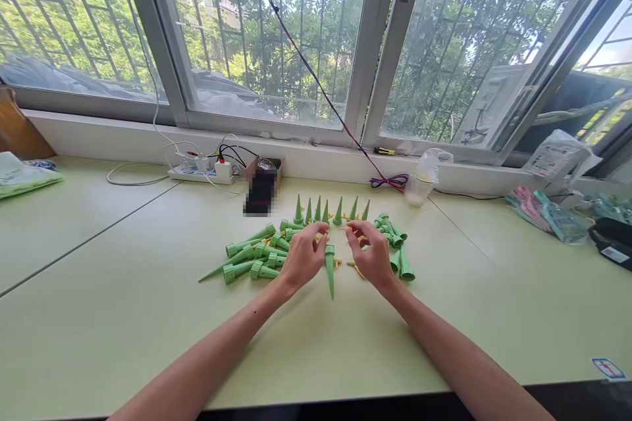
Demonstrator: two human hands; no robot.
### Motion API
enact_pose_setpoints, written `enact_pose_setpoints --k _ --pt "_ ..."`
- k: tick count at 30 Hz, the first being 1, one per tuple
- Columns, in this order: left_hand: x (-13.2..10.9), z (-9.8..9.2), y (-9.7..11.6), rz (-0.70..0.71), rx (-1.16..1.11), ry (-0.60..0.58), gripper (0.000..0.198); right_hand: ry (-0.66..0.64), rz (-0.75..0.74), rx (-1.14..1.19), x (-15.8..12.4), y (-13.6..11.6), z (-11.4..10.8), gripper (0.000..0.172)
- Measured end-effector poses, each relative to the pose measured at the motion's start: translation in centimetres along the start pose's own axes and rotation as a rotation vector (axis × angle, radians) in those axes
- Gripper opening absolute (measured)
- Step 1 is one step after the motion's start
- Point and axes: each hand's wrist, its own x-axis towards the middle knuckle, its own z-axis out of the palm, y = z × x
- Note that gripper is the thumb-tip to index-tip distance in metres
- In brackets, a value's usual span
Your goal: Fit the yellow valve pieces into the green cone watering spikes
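My left hand [307, 254] is closed, with thumb and fingertips together; what they hold, if anything, is too small to make out. Right beside its thumb, a green plastic spike [330, 271] points toward me with its ribbed cap end away; whether the hand touches it I cannot tell. Across a small gap, my right hand [369, 252] pinches a thin yellow piece [344, 228]. More green spikes [247, 253] with caps lie in a pile to the left. Green cone-shaped parts [405, 264] lie right of my right hand. Behind both hands, several green cones [338, 210] stand upright in a row.
Small yellow pieces [355, 268] lie scattered between and behind the hands. Toward the window are a power strip [200, 173], a small box [279, 171], a cable bundle [390, 182] and a plastic cup [419, 191]. Plastic-wrapped packs [543, 210] lie at the right.
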Motion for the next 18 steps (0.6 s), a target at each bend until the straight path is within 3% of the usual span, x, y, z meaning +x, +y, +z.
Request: enact_pose_setpoints --k 12,18 --pt "-0.3 0.8 -1.4 0.039 0.144 -0.177 0.016 0.001 0.016 -0.008 0.0 0.3 0.1 0.017" --pt "-0.4 0.9 -1.8 0.028 0.154 -0.185 0.014 -0.021 0.022 -0.013 0.0 0.2 0.0 0.018"
